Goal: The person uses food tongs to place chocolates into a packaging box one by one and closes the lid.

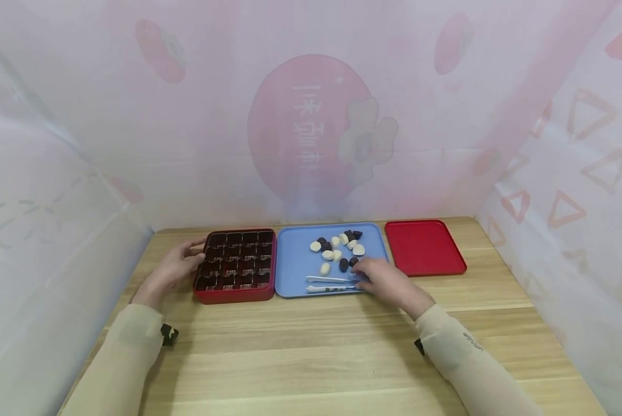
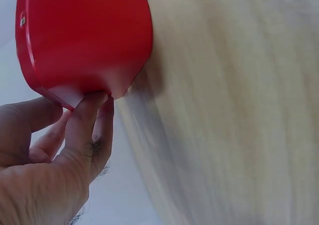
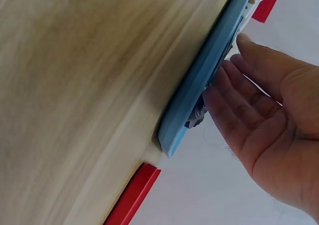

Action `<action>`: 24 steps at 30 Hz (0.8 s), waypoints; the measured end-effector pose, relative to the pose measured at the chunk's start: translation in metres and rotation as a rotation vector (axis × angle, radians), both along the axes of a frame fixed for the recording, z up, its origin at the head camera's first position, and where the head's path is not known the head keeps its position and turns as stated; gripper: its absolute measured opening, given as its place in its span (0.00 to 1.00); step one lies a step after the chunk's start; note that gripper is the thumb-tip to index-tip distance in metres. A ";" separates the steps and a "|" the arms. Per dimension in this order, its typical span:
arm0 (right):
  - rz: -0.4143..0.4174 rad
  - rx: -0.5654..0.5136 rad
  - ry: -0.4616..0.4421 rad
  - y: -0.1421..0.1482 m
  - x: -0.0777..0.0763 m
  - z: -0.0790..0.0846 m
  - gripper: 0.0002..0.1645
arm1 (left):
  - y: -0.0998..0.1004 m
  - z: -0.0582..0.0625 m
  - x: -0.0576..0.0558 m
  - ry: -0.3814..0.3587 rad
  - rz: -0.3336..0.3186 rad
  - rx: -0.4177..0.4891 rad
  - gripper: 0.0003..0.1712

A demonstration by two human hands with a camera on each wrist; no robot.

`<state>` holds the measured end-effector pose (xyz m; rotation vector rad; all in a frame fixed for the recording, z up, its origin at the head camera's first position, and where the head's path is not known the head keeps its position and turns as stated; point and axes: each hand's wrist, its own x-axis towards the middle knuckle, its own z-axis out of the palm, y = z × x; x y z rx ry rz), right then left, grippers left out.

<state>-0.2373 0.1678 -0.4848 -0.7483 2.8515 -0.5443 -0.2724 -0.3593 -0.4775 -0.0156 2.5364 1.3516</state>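
In the head view, a red box (image 1: 235,296) with a dark brown compartment insert (image 1: 230,267) stands at left. My left hand (image 1: 177,264) is at its left side; in the left wrist view, the fingertips (image 2: 95,96) touch the red wall. My right hand (image 1: 388,284) reaches over the right part of a blue tray (image 1: 291,260), its fingers beside dark chocolates (image 1: 344,265). Its thumb and fingers stand apart in the right wrist view. Two slim white-handled utensils (image 1: 325,289) lie along the tray's front, their right ends near or under the right hand.
White and dark chocolates (image 1: 328,255) lie scattered over the tray's middle and back. A flat red lid (image 1: 425,247) lies right of the tray. All stand on a wooden table (image 1: 290,352), with a printed curtain (image 1: 212,144) behind and at both sides.
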 end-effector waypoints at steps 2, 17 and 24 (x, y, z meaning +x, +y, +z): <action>0.000 0.007 -0.002 -0.001 0.001 0.000 0.20 | 0.001 -0.001 0.002 0.009 0.006 -0.001 0.36; 0.078 0.125 0.083 -0.010 0.000 -0.001 0.10 | 0.006 0.001 0.007 0.034 0.022 0.016 0.35; 0.060 0.084 0.101 -0.014 -0.001 0.003 0.09 | 0.007 0.001 0.007 0.040 0.025 -0.030 0.35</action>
